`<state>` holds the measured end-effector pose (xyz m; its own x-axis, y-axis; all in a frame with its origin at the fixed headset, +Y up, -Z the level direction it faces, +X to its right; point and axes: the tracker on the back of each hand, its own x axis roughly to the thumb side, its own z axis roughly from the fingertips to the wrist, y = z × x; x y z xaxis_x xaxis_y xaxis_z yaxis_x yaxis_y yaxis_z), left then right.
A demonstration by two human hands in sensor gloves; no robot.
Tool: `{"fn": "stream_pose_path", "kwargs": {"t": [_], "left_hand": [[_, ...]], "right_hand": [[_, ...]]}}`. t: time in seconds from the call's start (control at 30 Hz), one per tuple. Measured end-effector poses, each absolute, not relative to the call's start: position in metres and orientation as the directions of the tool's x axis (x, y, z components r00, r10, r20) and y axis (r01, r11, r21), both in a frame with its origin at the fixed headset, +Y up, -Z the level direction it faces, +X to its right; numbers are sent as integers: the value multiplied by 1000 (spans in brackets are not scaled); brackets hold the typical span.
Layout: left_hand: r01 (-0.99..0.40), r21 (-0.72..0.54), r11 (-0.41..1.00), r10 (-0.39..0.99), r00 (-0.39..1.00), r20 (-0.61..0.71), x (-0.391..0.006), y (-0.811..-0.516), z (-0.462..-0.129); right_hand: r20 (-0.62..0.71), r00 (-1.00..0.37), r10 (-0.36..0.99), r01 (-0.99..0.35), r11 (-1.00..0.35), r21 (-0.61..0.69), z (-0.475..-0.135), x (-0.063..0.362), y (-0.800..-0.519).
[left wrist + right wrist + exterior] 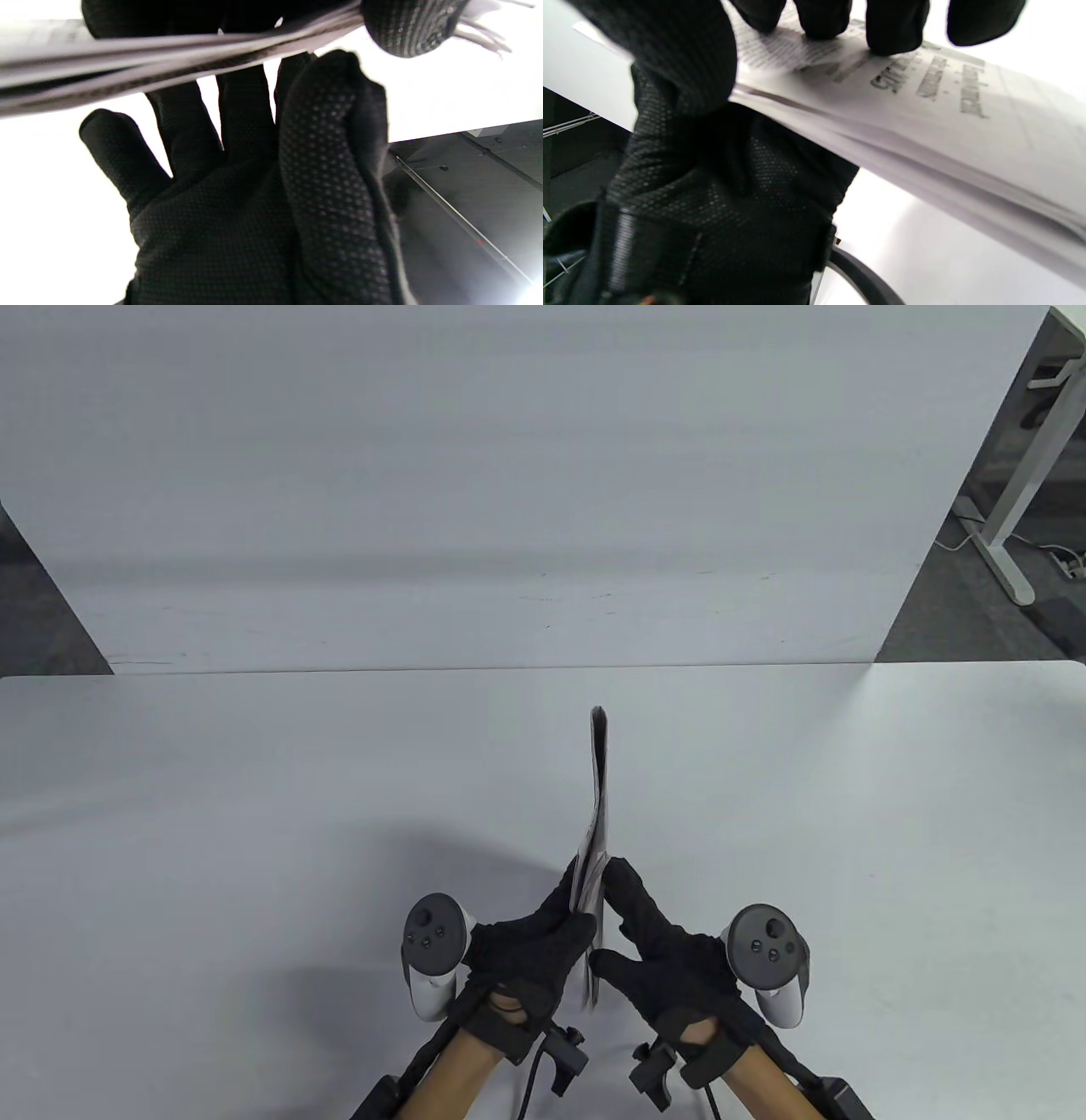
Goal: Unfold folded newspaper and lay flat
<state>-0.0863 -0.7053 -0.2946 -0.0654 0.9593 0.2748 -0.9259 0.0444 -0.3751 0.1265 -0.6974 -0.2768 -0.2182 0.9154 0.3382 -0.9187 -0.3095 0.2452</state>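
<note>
- The white table point(254, 831) takes up most of the room in front of the person, with a white panel point(509, 475) standing behind its far edge.
- The newspaper point(598, 797) stands on edge above the table near its front, seen edge-on from overhead, running away from the person between the two hands. It looks still folded, so I judge the task barely begun: opening it out and laying it flat are both left.
- The left hand point(530, 954) clamps the near end of the paper from its side, thumb curled over the sheets.
- The right hand point(657, 950) pinches the same end from the other side, fingers point(891, 29) pressed on the printed face, thumb behind.
- Hard to make out: whether the paper's lower edge touches the table, how many folds it has, and which layers each hand has separated; the print is too blurred to read.
</note>
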Motion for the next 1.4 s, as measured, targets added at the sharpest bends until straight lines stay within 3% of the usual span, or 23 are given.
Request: {"fn": "stream_pose_path", "kwargs": {"t": [0.13,0.73,1.03,1.27,1.4], "left_hand": [[-901,-432,-40,966,-145,214,-85,-709,-297],[-778,-606,-167,959,-271,83,-77,-713,-296],[-909,-416,24,966,-86,244,-78,-708,-291],[-918,-393,-55,966,-149,212,-84,-711,-294],[-941,-337,-36,967,-118,226,-86,-712,-294]], "right_hand": [[345,-233,909,-918,-323,231,-277,127,-697],[342,-235,910,-923,-319,214,-277,130,-696],[411,-387,825,-865,-480,149,-267,118,-692],[398,-360,844,-878,-450,160,-268,119,-693],[400,-365,841,-884,-448,136,-266,118,-692]]}}
